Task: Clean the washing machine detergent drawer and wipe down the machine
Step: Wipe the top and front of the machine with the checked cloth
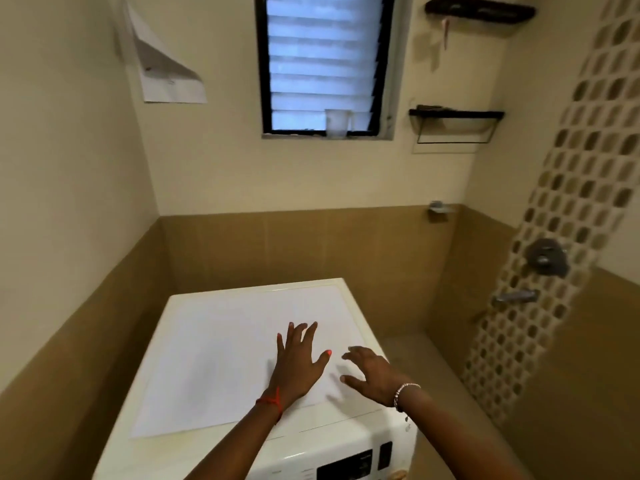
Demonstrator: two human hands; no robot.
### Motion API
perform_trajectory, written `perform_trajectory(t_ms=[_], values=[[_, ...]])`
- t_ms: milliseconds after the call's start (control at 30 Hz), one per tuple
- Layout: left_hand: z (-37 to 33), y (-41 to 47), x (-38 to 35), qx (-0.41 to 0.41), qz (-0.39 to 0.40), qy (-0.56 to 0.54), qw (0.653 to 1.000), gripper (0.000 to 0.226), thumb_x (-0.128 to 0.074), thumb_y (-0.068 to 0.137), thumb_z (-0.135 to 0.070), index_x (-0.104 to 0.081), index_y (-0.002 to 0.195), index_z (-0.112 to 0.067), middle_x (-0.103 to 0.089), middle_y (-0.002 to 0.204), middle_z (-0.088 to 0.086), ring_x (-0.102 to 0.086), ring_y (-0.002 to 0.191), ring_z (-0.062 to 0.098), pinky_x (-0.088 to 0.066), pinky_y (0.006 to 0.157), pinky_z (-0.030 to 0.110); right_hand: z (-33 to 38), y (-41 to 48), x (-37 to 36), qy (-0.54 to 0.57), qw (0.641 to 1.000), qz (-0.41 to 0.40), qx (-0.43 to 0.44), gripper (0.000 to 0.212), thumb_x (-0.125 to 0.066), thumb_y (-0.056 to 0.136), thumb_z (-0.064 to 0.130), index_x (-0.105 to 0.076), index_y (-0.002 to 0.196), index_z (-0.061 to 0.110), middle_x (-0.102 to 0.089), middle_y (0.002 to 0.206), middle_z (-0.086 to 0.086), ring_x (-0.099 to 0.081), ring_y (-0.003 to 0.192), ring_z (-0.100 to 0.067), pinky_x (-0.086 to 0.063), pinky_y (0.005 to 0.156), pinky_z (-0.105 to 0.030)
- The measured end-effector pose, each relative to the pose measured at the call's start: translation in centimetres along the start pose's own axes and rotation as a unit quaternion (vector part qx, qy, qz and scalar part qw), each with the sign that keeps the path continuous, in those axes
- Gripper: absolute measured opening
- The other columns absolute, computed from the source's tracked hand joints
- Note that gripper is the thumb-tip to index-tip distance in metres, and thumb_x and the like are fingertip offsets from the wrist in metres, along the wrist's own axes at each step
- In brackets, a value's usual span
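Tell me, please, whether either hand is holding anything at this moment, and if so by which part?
Nothing is held. The left hand lies flat, fingers spread, on the white sheet atop the washing machine; the right hand is open and empty beside it.

A cup stood on the window sill; left hung paper, right two shelves.

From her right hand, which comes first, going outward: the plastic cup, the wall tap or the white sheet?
From the right hand:
1. White sheet, just left of it on the machine's top.
2. Wall tap, on the right wall.
3. Plastic cup, up on the window ledge at the back.
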State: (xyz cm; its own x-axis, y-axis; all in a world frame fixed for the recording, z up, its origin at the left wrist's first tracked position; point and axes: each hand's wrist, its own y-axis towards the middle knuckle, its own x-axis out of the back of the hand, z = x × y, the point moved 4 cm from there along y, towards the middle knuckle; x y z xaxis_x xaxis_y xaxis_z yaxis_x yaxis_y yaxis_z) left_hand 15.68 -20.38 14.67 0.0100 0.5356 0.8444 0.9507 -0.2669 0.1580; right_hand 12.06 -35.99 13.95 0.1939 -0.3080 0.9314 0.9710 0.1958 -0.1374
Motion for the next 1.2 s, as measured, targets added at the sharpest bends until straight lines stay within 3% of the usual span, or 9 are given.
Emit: perform_trajectory(t_ms=[100,267,367,433,533,633,800,967,1200], values=[[-4.5,1.7,-1.2,-0.063,0.007,-0.001,0.998,0.061,-0.039,0.095,-0.042,-0.016,0.147,-0.019,-0.016,0.154,0.002,0.001,0.146,0.022,0.004,0.117,0.038,-3.9,-1.9,2.7,0.010,0.999,-0.028,-0.031,0.060,-0.042,0.094,0.046,-0.027,0.144,0.018,-0.016,0.155,-0.002,-0.017,0.142,-0.017,-0.016,0.113,-0.026],[-12.1,4.4,-3.2,-0.143,0.003,-0.063,0.988,0.053,-0.045,0.094,-0.036,-0.031,0.142,-0.016,-0.029,0.148,0.000,-0.023,0.141,0.018,-0.024,0.113,0.028,-10.6,-5.2,7.5,-0.003,0.993,-0.093,-0.074,0.067,-0.042,0.090,0.053,-0.030,0.143,0.014,-0.021,0.153,-0.006,-0.018,0.142,-0.019,-0.017,0.116,-0.028],[-16.7,6.5,-4.3,-0.180,-0.011,-0.063,0.981,0.051,-0.045,0.095,-0.033,-0.033,0.142,-0.016,-0.027,0.150,0.000,-0.024,0.141,0.015,-0.028,0.111,0.027,-15.0,-6.2,10.2,-0.010,0.987,-0.137,-0.082,0.114,-0.009,0.060,0.091,-0.035,0.140,0.014,-0.024,0.151,-0.007,-0.021,0.141,-0.020,-0.024,0.114,-0.034],[-19.9,8.4,-5.5,-0.193,-0.004,-0.079,0.978,0.051,-0.047,0.094,-0.028,-0.033,0.141,-0.013,-0.026,0.151,0.002,-0.021,0.142,0.015,-0.023,0.112,0.026,-18.7,-6.4,12.0,-0.027,0.982,-0.166,-0.090,0.128,0.010,0.050,0.092,-0.036,0.139,0.013,-0.025,0.150,-0.007,-0.021,0.141,-0.019,-0.024,0.114,-0.035],[-24.5,11.5,-7.4,-0.194,-0.010,-0.105,0.975,0.051,-0.052,0.092,-0.022,-0.037,0.138,-0.008,-0.029,0.149,0.009,-0.021,0.142,0.019,-0.014,0.115,0.024,-22.8,-6.9,15.0,-0.037,0.978,-0.185,-0.093,0.129,0.015,0.049,0.090,-0.036,0.138,0.013,-0.025,0.150,-0.006,-0.019,0.141,-0.019,-0.023,0.115,-0.034],[-29.1,14.4,-9.2,-0.198,-0.018,-0.115,0.973,0.050,-0.054,0.091,-0.020,-0.040,0.136,-0.006,-0.032,0.146,0.011,-0.025,0.141,0.020,-0.014,0.116,0.026,-26.6,-7.3,18.2,-0.051,0.977,-0.187,-0.086,0.122,0.011,0.054,0.087,-0.035,0.139,0.012,-0.022,0.151,-0.005,-0.018,0.141,-0.018,-0.021,0.115,-0.032],[-35.5,19.3,-11.1,-0.210,-0.054,-0.110,0.970,0.050,-0.052,0.092,-0.025,-0.039,0.137,-0.009,-0.032,0.147,0.009,-0.023,0.141,0.019,-0.012,0.115,0.025,-31.5,-7.1,23.3,-0.089,0.976,-0.182,-0.075,0.071,-0.026,0.088,0.060,-0.029,0.142,0.013,-0.015,0.154,-0.002,-0.012,0.143,-0.015,-0.014,0.115,-0.027],[-39.8,24.0,-11.7,-0.210,-0.082,-0.093,0.970,0.050,-0.049,0.093,-0.028,-0.037,0.139,-0.012,-0.029,0.149,0.006,-0.019,0.142,0.017,-0.014,0.113,0.023,-35.6,-4.7,28.2,-0.108,0.973,-0.197,-0.053,0.058,-0.034,0.096,0.046,-0.027,0.143,0.013,-0.013,0.155,-0.003,-0.009,0.144,-0.016,-0.016,0.116,-0.030],[-42.2,31.1,-11.7,-0.234,-0.124,-0.063,0.962,0.051,-0.046,0.094,-0.035,-0.035,0.140,-0.017,-0.029,0.149,-0.001,-0.039,0.131,0.015,-0.035,0.099,0.022,-39.4,2.2,32.3,-0.128,0.968,-0.211,-0.049,0.067,-0.024,0.093,0.055,-0.018,0.147,0.015,-0.004,0.157,-0.003,-0.002,0.145,-0.017,-0.013,0.116,-0.032]])
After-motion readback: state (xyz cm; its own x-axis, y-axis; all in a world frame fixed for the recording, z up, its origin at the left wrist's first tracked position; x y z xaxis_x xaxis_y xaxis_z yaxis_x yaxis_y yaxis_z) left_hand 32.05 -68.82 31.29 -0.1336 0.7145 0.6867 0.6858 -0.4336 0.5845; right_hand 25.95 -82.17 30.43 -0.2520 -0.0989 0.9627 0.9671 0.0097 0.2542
